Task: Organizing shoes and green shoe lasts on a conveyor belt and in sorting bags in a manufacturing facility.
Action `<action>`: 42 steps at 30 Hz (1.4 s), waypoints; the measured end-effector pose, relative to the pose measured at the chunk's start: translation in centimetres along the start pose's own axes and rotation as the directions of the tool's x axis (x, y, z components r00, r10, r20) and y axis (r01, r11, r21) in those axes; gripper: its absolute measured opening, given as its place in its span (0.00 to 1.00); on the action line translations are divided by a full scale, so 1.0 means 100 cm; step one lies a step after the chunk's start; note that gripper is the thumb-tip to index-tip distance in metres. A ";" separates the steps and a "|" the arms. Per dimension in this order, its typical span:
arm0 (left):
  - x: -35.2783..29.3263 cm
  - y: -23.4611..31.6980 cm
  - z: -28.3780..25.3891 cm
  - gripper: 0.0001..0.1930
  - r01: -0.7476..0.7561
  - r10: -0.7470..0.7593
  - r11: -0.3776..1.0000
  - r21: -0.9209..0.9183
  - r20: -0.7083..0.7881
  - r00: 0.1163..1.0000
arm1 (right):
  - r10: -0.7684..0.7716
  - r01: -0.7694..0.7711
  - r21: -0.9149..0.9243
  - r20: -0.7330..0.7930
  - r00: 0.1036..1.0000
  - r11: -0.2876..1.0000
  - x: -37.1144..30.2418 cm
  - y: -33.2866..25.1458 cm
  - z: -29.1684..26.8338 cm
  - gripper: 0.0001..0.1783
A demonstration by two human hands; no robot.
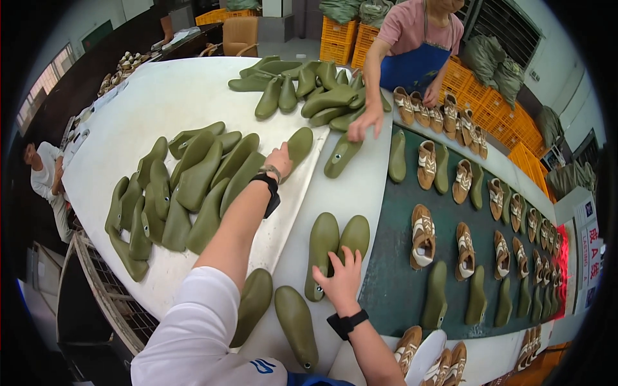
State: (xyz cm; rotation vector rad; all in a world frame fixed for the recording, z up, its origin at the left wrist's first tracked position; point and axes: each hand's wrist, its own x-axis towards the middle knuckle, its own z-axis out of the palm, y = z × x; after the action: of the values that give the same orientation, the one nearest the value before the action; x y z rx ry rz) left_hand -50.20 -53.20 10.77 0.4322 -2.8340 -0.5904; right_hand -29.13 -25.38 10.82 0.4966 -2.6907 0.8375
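My left hand (278, 160) reaches out across the white table and grips one end of a green shoe last (300, 145). Beside it, on the left, lies a heap of green shoe lasts (198, 168). My right hand (341, 280) has its fingers spread at the near ends of two side-by-side shoe lasts, a left one (323, 239) and a right one (355, 235); its fingertips appear to touch them. Closer to me lie two more lasts, one (297, 321) in full view and another (255, 302) partly behind my left arm.
Opposite, a co-worker's hand (365, 123) is over another last (341, 156). A second pile of lasts (302, 87) sits at the far side. On the right, a dark green belt (391, 283) carries rows of brown-and-white shoes (423, 235) and lasts. Orange crates (337, 40) stand behind.
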 end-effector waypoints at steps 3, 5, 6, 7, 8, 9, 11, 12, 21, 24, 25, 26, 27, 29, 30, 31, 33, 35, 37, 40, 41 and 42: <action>-0.004 0.000 0.002 0.12 0.007 -0.008 0.999 0.049 0.015 1.000 | 0.007 -0.005 0.030 -0.039 0.999 1.000 0.000 0.001 0.003 0.24; -0.027 0.009 0.001 0.11 -0.054 0.053 0.997 0.062 0.028 0.998 | 0.000 0.002 0.020 -0.071 0.997 1.000 0.011 0.006 0.009 0.24; -0.046 0.014 0.000 0.11 -0.108 0.106 0.992 0.058 0.045 0.993 | -0.006 0.006 0.004 -0.112 0.994 1.000 0.014 0.007 0.011 0.24; -0.069 0.019 -0.002 0.13 -0.152 0.146 0.987 0.054 0.093 0.985 | -0.002 0.001 -0.005 -0.123 0.992 1.000 0.017 0.008 0.012 0.24; -0.096 0.023 -0.007 0.15 -0.191 0.182 0.980 0.050 0.138 0.973 | -0.002 0.000 -0.010 -0.133 0.991 1.000 0.020 0.007 0.014 0.24; -0.124 0.027 -0.014 0.15 -0.233 0.219 0.971 0.046 0.213 0.952 | 0.008 -0.009 -0.012 -0.138 0.990 1.000 0.020 0.006 0.015 0.24; -0.181 0.046 -0.039 0.11 -0.300 0.263 0.953 0.046 0.363 0.894 | 0.025 -0.032 -0.039 -0.156 0.987 0.999 0.021 0.008 0.014 0.24; -0.206 0.050 -0.044 0.11 -0.297 0.262 0.954 0.030 0.396 0.880 | 0.044 -0.055 -0.065 -0.164 0.985 0.996 0.016 0.010 0.014 0.24; -0.312 -0.016 -0.127 0.29 -0.148 0.289 0.940 -0.307 0.485 0.826 | -0.006 0.004 0.080 0.018 1.000 0.997 -0.046 0.012 -0.041 0.33; -0.380 -0.064 -0.134 0.33 -0.274 0.343 0.894 -0.354 0.151 0.927 | -0.100 0.014 0.262 0.318 0.943 0.965 -0.099 0.011 -0.087 0.36; -0.402 -0.083 -0.122 0.34 -0.262 0.351 0.893 -0.366 0.199 0.915 | -0.072 -0.107 0.288 0.549 0.833 0.952 -0.119 -0.006 -0.109 0.37; -0.422 -0.093 -0.116 0.35 -0.251 0.358 0.891 -0.377 0.249 0.900 | -0.058 -0.229 0.276 0.745 0.665 0.933 -0.140 -0.023 -0.126 0.39; -0.436 -0.083 -0.118 0.35 -0.249 0.353 0.891 -0.380 0.235 0.906 | -0.125 -0.081 0.221 0.777 0.617 0.972 -0.164 -0.030 -0.135 0.40; -0.449 -0.050 -0.127 0.37 0.272 -0.011 0.816 -0.510 0.456 0.890 | -0.181 0.085 0.162 0.806 0.564 0.983 -0.200 -0.034 -0.138 0.40; -0.453 -0.040 -0.130 0.38 0.261 -0.013 0.860 -0.438 0.493 0.870 | -0.111 0.016 0.129 0.773 0.625 0.991 -0.209 -0.030 -0.129 0.41; -0.461 -0.036 -0.123 0.39 0.221 0.025 0.868 -0.445 0.484 0.875 | -0.040 -0.054 0.103 0.735 0.677 0.993 -0.215 -0.026 -0.123 0.41; -0.478 -0.019 -0.116 0.38 0.135 0.106 0.882 -0.452 0.468 0.878 | -0.071 -0.077 0.168 0.729 0.680 0.983 -0.218 -0.026 -0.125 0.41; -0.475 -0.011 -0.117 0.38 0.082 0.147 0.889 -0.451 0.450 0.881 | -0.017 -0.192 0.184 0.764 0.645 0.964 -0.217 -0.031 -0.127 0.41; -0.459 -0.025 -0.108 0.37 0.042 0.375 0.812 -0.582 0.576 0.727 | -0.053 -0.152 0.190 0.773 0.632 0.970 -0.211 -0.041 -0.125 0.42; -0.385 -0.083 -0.079 0.34 -0.256 0.244 0.927 -0.275 -0.078 0.967 | -0.144 0.024 0.172 0.738 0.659 0.985 -0.208 -0.036 -0.117 0.43; -0.353 -0.091 -0.089 0.35 -0.211 0.183 0.963 -0.166 -0.167 0.969 | -0.137 -0.011 0.192 0.739 0.659 0.981 -0.208 -0.032 -0.116 0.43; -0.327 -0.107 -0.095 0.37 -0.154 0.129 0.986 -0.060 -0.306 0.943 | -0.146 -0.034 0.223 0.739 0.657 0.974 -0.208 -0.031 -0.114 0.42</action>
State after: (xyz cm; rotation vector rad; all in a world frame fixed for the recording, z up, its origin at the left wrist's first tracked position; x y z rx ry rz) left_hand -14.57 -55.34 10.01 0.2738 -2.5134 -0.5578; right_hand -7.32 -16.13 13.93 1.2196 -3.2971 1.1027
